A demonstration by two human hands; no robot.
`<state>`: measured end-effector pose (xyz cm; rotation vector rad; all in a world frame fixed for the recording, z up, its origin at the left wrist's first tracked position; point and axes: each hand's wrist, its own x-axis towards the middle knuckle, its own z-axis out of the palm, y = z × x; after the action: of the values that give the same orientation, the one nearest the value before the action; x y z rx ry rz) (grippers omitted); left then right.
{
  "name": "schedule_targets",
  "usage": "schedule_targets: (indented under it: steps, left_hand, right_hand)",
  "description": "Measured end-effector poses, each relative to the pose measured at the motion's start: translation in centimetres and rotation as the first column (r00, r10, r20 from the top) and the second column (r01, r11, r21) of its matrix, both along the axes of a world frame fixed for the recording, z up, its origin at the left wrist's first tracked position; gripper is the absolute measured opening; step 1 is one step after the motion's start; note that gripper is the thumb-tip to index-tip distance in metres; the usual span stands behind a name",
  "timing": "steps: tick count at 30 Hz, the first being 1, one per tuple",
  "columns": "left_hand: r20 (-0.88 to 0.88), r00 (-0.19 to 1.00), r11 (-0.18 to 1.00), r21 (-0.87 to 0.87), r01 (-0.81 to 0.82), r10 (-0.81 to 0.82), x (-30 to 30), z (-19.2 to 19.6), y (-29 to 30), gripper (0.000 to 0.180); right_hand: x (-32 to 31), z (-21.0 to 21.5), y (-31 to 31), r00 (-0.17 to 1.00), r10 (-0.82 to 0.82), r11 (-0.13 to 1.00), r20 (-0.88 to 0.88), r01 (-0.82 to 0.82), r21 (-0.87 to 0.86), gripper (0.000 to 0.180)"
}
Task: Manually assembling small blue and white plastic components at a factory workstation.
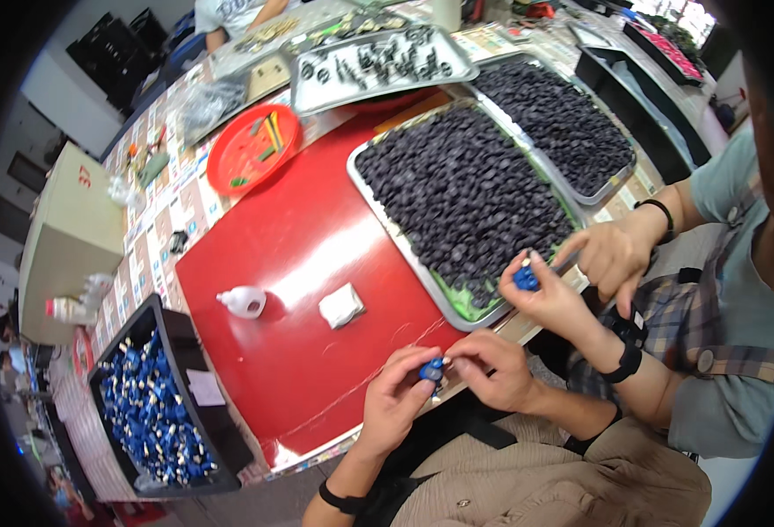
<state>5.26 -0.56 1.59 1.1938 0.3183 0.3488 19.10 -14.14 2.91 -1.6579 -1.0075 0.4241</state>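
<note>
My left hand (392, 400) pinches a small blue figure (431, 372) with pale bits, just over the near edge of the red board. Close beside it, my right hand (495, 372) has thumb and forefinger pressed together at the figure's upper right; what they hold is too small to make out. On the red board (317, 211) lie a folded white cloth or paper wad (341, 306) and a small white squeeze bottle (245, 302). Similar blue pieces with pale parts fill a black bin (195, 342) to the left.
A co-worker's hand (556, 303) at the right holds another blue piece (526, 278). Metal trays of dark small parts (466, 189) stand beyond, near a silver tray (378, 66) with black-and-white pieces. A round red tray (229, 145) and a beige box (71, 237) stand at left.
</note>
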Motion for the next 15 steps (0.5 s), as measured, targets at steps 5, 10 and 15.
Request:
schedule_targets:
  steps: [5,10,15]
  left_hand:
    - [0.054,0.999,1.000,0.017,0.005,-0.006,-0.05,-0.13,0.19,0.034]
    - [0.032,0.999,0.998,0.038,0.040,-0.041,-0.40,-0.29,0.18,0.032]
    - [0.031,0.998,0.992,0.112,0.055,-0.058,-0.35,-0.07,0.23,0.031]
  right_hand:
    - [0.07,0.27,0.50,0.999,0.039,0.998,0.028,-0.041,0.045,0.016]
    - [-0.11,0.60,0.52,0.991,0.098,0.989,0.088,-0.107,0.099,0.019]
    - [-0.49,0.43,0.38,0.995,0.095,0.991,0.025,-0.097,0.088,0.021]
